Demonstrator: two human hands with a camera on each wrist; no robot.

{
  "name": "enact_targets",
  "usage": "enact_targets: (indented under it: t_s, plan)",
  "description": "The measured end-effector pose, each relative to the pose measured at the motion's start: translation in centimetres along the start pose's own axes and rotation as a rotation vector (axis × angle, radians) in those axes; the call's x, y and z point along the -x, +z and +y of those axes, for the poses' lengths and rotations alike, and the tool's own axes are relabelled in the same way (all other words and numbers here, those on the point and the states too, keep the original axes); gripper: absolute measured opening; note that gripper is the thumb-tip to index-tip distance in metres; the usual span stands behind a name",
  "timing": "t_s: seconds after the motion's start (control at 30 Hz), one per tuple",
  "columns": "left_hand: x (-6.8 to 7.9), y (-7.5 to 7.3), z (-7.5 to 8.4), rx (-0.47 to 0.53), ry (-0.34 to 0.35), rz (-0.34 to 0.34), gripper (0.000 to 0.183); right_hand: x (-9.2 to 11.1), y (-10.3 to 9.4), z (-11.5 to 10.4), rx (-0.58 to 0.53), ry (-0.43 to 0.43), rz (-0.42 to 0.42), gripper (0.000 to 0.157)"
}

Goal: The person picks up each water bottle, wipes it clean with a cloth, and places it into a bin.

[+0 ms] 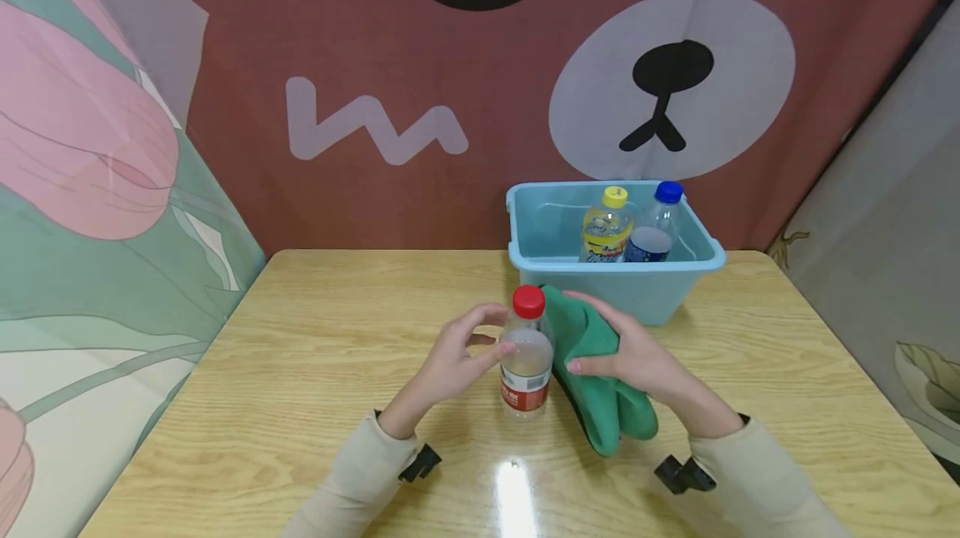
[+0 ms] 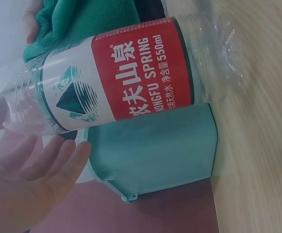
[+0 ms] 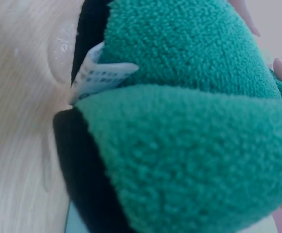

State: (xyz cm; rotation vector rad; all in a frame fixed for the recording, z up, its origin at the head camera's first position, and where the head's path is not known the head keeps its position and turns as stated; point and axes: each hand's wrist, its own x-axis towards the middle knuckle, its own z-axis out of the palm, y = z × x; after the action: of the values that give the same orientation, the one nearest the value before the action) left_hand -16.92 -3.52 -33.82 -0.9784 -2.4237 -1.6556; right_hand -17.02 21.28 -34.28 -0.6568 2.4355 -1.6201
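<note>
A clear plastic water bottle with a red cap and a red-and-white label stands upright on the table. My left hand is at its left side, thumb by the bottle's shoulder and fingers loosely spread. In the left wrist view, the fingers of the left hand lie beside the bottle, not wrapped round it. My right hand holds a folded green fleecy cloth between thumb and fingers, right beside the bottle. The cloth shows a black edge and a white tag in the right wrist view.
Behind the hands, a light blue plastic bin stands at the table's back edge. Inside it are a yellow-capped bottle and a blue-capped bottle. The wooden table meets a brown printed curtain at the back.
</note>
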Motion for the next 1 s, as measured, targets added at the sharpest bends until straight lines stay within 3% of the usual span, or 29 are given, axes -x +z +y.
enact_targets:
  t_s: [0.1, 0.33, 0.53, 0.8, 1.0]
  plan:
    - [0.1, 0.0, 0.1, -0.01, 0.021, -0.001, 0.036, -0.1, 0.0, -0.3, 0.021, 0.003, 0.001, 0.077]
    - [0.0, 0.5, -3.0, -0.011, 0.039, 0.01, 0.044, -0.6, -0.1, -1.0, 0.06, -0.019, 0.001, 0.077]
    - [0.2, 0.7, -3.0, -0.052, 0.024, -0.006, 0.052, -1.0, 0.1, -1.6, 0.064, -0.051, -0.008, 0.077]
    - [0.2, 1.0, -3.2, -0.165, 0.09, 0.02, 0.055, -1.4, 0.7, -2.6, 0.097, -0.056, -0.026, 0.079]
    - [0.2, 1.0, -3.1, -0.157, 0.105, 0.045, 0.058, -1.9, 1.0, -3.4, 0.17, -0.069, -0.067, 0.079]
